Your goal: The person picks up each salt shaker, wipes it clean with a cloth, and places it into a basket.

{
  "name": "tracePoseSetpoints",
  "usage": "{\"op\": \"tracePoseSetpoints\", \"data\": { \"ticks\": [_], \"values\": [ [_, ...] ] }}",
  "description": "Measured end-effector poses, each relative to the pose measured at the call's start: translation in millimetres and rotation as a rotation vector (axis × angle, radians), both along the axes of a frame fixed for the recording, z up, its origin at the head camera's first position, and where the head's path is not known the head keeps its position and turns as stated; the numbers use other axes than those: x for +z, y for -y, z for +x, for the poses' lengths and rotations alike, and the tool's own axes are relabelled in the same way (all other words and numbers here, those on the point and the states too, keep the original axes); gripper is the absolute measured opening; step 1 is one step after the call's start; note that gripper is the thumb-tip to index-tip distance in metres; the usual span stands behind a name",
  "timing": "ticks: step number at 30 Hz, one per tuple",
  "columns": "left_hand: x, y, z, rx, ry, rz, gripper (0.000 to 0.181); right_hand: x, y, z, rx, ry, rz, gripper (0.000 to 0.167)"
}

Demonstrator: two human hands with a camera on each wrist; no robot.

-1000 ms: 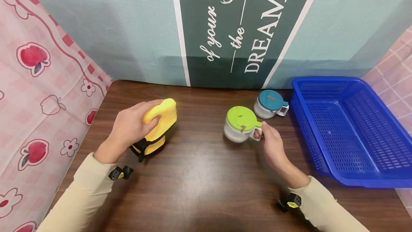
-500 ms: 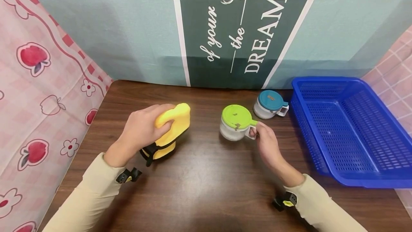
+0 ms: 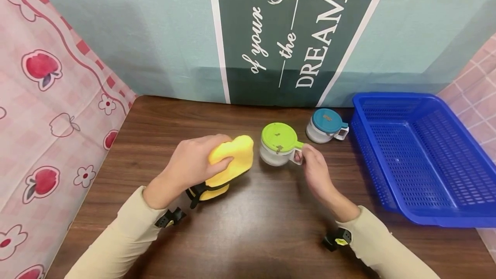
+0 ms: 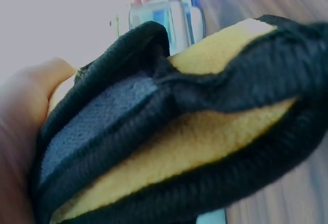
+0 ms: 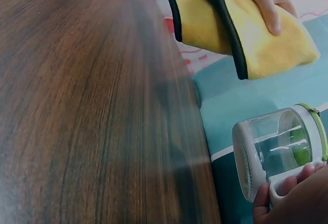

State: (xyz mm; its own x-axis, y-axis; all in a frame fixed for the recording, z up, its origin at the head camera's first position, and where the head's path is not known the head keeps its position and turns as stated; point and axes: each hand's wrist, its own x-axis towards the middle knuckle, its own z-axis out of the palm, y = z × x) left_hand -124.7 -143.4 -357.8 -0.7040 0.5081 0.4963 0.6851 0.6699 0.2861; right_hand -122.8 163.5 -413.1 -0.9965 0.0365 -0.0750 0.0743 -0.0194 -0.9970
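Observation:
In the head view my left hand grips a folded yellow cloth with black edging, held above the table. The left wrist view shows the cloth's black trim and a grey inner face close up. My right hand holds a clear jar by its white handle; a lime-green lid with worn patches covers it. In the right wrist view the jar appears see-through, with fingers around the handle. Cloth and jar are close together, with a small gap between them in the right wrist view.
A second jar with a blue lid stands at the back of the brown wooden table. Right of it sits a blue plastic basket. A printed curtain hangs behind, and a pink one hangs at the left.
My left hand has carried the cloth rightward, close to the green-lidded jar. My right hand has shifted the jar slightly left and toward the back. The blue-lidded jar and basket stay in place.

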Motion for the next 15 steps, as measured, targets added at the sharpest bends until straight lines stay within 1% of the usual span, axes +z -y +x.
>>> {"op": "tracePoseSetpoints", "data": {
  "ticks": [6, 12, 15],
  "values": [
    [-1.3, -19.2, 4.4, -0.029, -0.004, 0.004, 0.028, 0.1, 2, -1.3, 0.011, -0.008, 0.002, 0.029],
    [-3.4, -40.0, 10.5, -0.055, -0.064, 0.009, 0.034, 1.2, 2, -2.1, 0.02, -0.01, 0.03, 0.031],
    [-5.9, -51.7, 12.3, -0.048, -0.095, 0.008, 0.038, 1.8, 3, -2.2, 0.012, -0.022, 0.043, 0.031]
  ]
}}
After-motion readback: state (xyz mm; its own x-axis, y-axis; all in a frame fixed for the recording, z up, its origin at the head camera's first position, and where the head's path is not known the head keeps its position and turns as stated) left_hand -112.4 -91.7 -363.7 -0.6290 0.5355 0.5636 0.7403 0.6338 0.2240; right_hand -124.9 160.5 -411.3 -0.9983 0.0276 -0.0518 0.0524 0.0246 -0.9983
